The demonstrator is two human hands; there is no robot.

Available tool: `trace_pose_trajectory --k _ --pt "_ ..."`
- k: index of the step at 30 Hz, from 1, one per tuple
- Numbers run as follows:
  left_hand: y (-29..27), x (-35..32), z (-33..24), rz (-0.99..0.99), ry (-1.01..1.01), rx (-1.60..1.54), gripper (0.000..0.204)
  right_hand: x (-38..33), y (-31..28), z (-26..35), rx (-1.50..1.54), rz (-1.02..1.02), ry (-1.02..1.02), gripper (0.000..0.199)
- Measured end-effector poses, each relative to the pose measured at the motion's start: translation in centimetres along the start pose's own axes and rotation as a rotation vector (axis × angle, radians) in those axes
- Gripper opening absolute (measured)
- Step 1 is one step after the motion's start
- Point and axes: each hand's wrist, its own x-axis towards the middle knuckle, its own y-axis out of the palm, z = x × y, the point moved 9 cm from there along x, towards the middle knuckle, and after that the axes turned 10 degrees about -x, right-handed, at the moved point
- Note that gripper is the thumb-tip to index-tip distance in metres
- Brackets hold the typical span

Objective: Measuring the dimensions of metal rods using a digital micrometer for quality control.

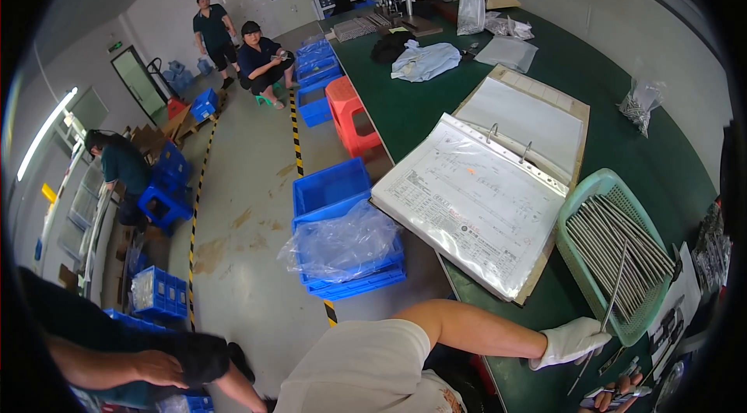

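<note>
My left hand (572, 341), in a white glove, pinches the lower end of a thin metal rod (615, 288) that slants up over a teal plastic basket (580, 203). The basket lies on the green table (436, 101) and holds several similar grey rods (622, 249). My right hand (615, 396) is bare and mostly cut off at the bottom edge. Its fingers curl around a small flat grey piece. An open ring binder (482, 195) with sheets in plastic sleeves lies just left of the basket.
Stacked blue crates (334, 187) with a clear plastic bag (342, 242) and a red stool (350, 113) stand on the floor beside the table. Another person's hand (156, 366) rests at the lower left. Three people (261, 63) are farther back. Bagged parts (712, 249) lie at the right.
</note>
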Motion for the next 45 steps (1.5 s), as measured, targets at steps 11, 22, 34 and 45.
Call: trace_pose_trajectory --k 11,22,34,45 --pt "0.0 0.1 0.4 0.005 -0.007 -0.008 0.036 0.0 -2.8 0.7 -0.086 -0.171 -0.07 0.04" --pt "-0.9 0.7 -0.1 -0.023 -0.081 0.021 0.033 1.0 -2.8 -0.3 0.093 0.066 -0.085 0.038" --pt "-1.1 1.3 0.2 -0.173 -0.072 0.177 0.037 1.3 -4.5 -1.3 0.094 -0.12 0.062 0.065" --pt "-1.1 1.1 0.4 -0.184 -0.063 0.197 0.036 1.1 -4.5 -1.2 0.084 -0.141 0.071 0.065"
